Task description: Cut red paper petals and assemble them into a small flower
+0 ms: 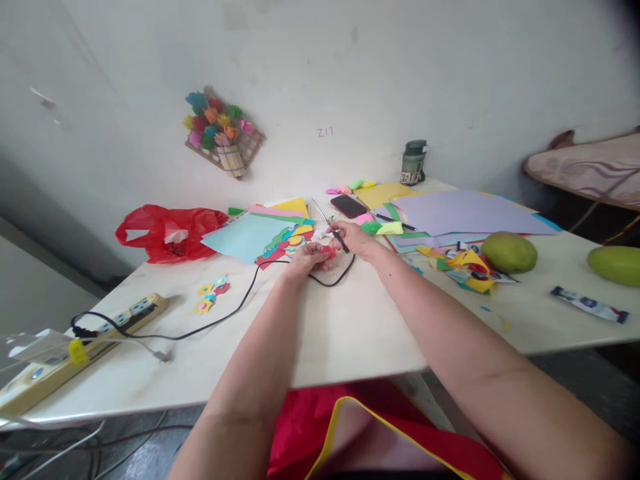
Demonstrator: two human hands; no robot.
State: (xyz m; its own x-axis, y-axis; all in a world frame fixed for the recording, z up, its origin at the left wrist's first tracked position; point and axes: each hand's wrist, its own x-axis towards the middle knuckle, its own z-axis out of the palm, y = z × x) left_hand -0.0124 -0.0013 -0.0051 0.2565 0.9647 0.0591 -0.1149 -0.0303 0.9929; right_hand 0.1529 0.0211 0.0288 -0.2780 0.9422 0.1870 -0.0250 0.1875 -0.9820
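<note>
While the left hand [311, 259] pinches a small red piece [329, 253] between its thumb and fingers, the right hand [354, 239] has its fingers closed round a thin tool [341, 241] with a black handle. The metal rod of this tool points toward the back edge of the table [350, 333] and to the left. Both hands are side by side over the middle of the table; I cannot tell if the fingers of the right hand touch the red piece also.

A black cord [200, 331] runs from the power strip [156, 303], near the front left corner, passes the left wrist and curves up to the right hand. Just behind the left hand there is a pile of cut coloured shapes [275, 248], partly upon a light blue sheet [233, 237]. A red plastic bag [150, 227] is at the left edge, toward the back. Behind the right hand lies a phone [349, 206]. Toward the right edge are paper scraps [475, 272], which lie beside a green fruit [510, 252], and a tube [590, 305] lies near the front edge.
</note>
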